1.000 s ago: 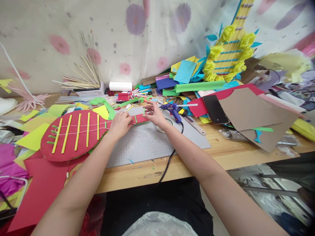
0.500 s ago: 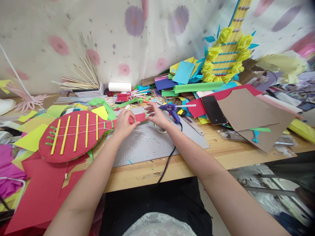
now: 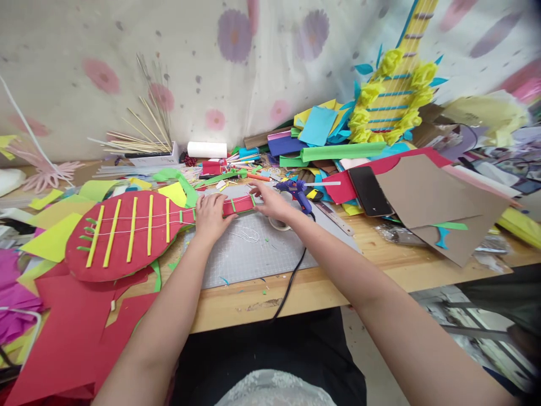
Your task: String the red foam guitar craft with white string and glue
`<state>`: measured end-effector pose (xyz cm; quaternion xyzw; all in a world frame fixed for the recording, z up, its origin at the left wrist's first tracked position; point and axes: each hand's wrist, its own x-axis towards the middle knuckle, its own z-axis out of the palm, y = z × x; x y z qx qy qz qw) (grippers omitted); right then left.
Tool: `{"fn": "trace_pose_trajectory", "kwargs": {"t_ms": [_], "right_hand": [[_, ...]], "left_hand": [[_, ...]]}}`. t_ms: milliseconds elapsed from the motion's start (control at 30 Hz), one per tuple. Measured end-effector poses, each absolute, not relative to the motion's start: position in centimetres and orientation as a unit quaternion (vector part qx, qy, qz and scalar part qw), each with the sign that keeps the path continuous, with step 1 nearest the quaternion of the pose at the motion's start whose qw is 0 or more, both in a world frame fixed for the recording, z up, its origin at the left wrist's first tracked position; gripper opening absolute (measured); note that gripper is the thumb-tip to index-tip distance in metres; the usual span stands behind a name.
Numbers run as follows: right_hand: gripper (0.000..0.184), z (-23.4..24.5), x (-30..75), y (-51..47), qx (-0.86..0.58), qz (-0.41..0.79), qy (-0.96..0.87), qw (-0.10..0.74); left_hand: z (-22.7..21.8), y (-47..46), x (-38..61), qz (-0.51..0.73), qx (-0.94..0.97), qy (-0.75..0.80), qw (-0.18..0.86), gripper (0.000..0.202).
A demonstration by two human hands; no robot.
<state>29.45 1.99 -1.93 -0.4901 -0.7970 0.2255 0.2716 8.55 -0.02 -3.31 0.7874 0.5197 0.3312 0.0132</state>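
Note:
A red craft guitar (image 3: 120,256) with a round body, yellow strips, green frets and white strings lies on the left, its narrow neck (image 3: 239,204) pointing right over the cutting mat. My left hand (image 3: 210,217) is closed around the middle of that neck, fingers across the top and thumb at the near edge. At the neck's far right end is my right hand (image 3: 270,202), its thumb and fingers curled about the tip where the strings run. Whether it also pinches a string is too small to tell. Loose white string (image 3: 245,234) lies on the mat below.
Right of my hands are a purple glue gun (image 3: 299,194), a tape roll (image 3: 279,224) and a metal ruler (image 3: 336,219). A phone (image 3: 369,192) rests by brown cardboard (image 3: 426,197). A yellow craft guitar (image 3: 393,104) leans behind. Red sheets (image 3: 71,327) lie front left.
My left hand has gone from a fingertip pinch on the neck to lying over it, slightly left, baring more of the neck. My right hand stays at the tip.

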Motion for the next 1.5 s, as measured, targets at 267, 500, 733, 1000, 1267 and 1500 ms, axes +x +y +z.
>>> {"fn": "trace_pose_trajectory", "kwargs": {"t_ms": [267, 500, 733, 1000, 1267, 1500], "right_hand": [[0.065, -1.2, 29.4, 2.4, -0.456, 0.164, -0.847, 0.219], [0.067, -1.0, 29.2, 2.4, -0.473, 0.202, -0.825, 0.232], [0.069, -2.5, 29.0, 2.1, -0.503, 0.295, -0.738, 0.341], [0.072, -4.7, 28.6, 2.0, -0.465, 0.389, -0.672, 0.425], [0.072, -5.1, 28.6, 1.4, -0.443, 0.391, -0.681, 0.432], [0.072, -5.4, 28.7, 1.4, -0.432, 0.394, -0.682, 0.439]], "left_hand": [[-4.3, 0.5, 8.4, 0.337, 0.782, 0.523, 0.039, 0.045], [-3.0, 0.1, 8.0, 0.318, 0.793, 0.519, 0.011, 0.034], [0.5, 0.2, 2.1, 0.276, 0.790, 0.546, 0.032, 0.015], [1.1, -0.5, -1.8, 0.037, 0.853, 0.521, 0.018, 0.013], [0.8, -0.5, -0.6, 0.075, 0.867, 0.491, 0.042, 0.009], [0.7, -1.2, 1.8, 0.121, 0.840, 0.524, 0.073, 0.008]]}}
